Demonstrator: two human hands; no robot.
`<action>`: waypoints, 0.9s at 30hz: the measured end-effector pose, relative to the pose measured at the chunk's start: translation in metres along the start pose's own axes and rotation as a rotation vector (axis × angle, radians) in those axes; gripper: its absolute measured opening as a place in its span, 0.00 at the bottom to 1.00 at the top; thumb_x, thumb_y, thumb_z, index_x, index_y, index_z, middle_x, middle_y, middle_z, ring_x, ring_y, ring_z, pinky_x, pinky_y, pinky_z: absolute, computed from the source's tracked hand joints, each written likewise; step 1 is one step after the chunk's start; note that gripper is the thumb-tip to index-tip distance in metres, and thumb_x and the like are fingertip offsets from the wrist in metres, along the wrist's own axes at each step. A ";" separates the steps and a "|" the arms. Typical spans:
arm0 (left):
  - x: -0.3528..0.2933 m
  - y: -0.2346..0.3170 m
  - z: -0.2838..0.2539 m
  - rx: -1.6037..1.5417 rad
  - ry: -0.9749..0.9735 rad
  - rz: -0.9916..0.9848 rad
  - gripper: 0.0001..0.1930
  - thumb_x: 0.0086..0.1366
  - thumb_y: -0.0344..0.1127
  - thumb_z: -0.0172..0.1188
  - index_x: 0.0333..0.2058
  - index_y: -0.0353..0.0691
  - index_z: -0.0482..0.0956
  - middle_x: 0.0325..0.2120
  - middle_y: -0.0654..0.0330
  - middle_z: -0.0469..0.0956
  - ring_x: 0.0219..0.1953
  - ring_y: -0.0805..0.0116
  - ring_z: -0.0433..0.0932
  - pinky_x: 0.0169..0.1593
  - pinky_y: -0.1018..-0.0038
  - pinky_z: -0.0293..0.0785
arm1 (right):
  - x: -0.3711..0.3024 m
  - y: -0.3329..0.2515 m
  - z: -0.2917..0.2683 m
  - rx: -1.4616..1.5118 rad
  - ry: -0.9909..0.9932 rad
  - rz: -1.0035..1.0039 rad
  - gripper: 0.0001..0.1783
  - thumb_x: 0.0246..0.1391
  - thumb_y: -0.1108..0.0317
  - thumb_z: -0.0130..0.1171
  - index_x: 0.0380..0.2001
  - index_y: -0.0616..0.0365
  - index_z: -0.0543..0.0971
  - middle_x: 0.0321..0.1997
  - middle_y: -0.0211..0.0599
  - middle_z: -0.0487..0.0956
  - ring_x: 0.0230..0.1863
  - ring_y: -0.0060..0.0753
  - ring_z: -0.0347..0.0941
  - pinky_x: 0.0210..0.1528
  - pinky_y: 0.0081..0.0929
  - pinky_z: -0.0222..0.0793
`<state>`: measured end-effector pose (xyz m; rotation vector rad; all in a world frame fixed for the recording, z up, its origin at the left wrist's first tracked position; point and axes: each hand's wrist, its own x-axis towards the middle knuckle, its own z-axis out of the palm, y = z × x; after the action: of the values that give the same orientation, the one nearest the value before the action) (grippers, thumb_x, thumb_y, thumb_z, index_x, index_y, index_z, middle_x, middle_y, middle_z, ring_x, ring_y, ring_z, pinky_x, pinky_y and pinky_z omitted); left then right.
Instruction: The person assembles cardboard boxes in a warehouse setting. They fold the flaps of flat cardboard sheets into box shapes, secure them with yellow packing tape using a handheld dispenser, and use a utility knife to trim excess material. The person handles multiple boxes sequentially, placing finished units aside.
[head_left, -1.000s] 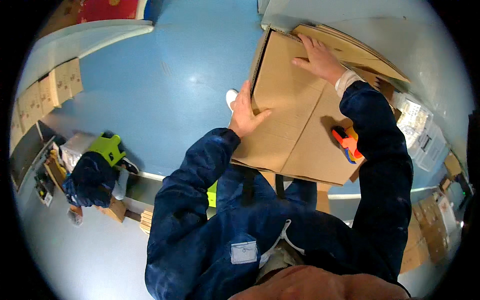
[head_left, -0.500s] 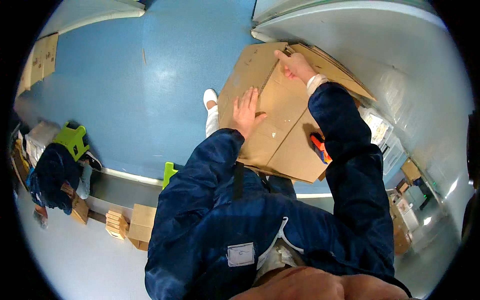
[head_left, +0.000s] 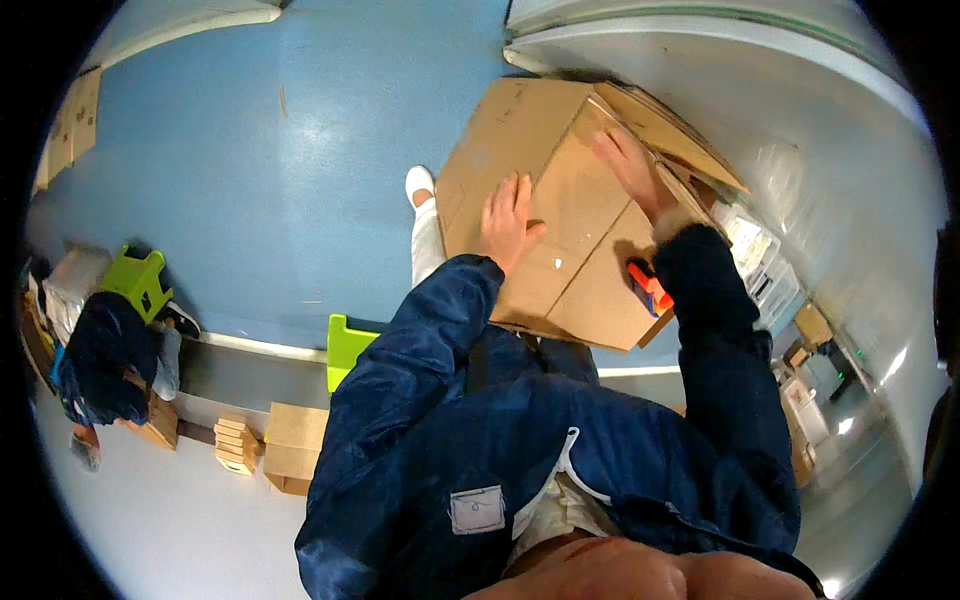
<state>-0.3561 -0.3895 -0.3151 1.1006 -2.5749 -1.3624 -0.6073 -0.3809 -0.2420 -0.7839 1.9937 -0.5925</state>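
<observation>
Turning, both hands have tilted the cardboard box (head_left: 560, 215).

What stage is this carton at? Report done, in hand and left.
Done: the cardboard carton is already raised into box shape. In hand: the left hand lies flat on its broad panel, and the right hand presses at the flaps on the far edge. Left: those flaps stand loose, not folded shut; the orange tool lies untouched against the carton.
</observation>
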 end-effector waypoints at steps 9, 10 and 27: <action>-0.001 0.007 0.006 0.017 0.011 0.031 0.49 0.50 0.48 0.69 0.65 0.37 0.52 0.61 0.47 0.60 0.61 0.52 0.62 0.61 0.60 0.60 | -0.321 0.163 -0.080 -0.520 0.006 0.382 0.28 0.43 0.58 0.67 0.45 0.61 0.72 0.51 0.52 0.72 0.54 0.54 0.67 0.54 0.44 0.65; -0.002 0.004 0.008 0.037 0.022 0.048 0.49 0.50 0.48 0.69 0.65 0.36 0.52 0.60 0.46 0.61 0.60 0.51 0.63 0.60 0.60 0.61 | -0.332 0.168 -0.070 -0.530 -0.021 0.344 0.38 0.39 0.61 0.70 0.52 0.64 0.67 0.58 0.54 0.68 0.59 0.57 0.62 0.62 0.45 0.58; -0.009 0.025 0.004 0.011 -0.083 -0.088 0.51 0.54 0.47 0.69 0.66 0.35 0.44 0.63 0.43 0.57 0.64 0.51 0.59 0.64 0.65 0.59 | -0.326 0.241 -0.035 -0.628 0.068 -0.074 0.30 0.43 0.61 0.66 0.48 0.64 0.70 0.45 0.49 0.74 0.49 0.52 0.69 0.55 0.44 0.62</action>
<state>-0.3646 -0.3717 -0.2971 1.1981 -2.6237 -1.4438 -0.5761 0.0227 -0.2014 -1.2244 2.2450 -0.0141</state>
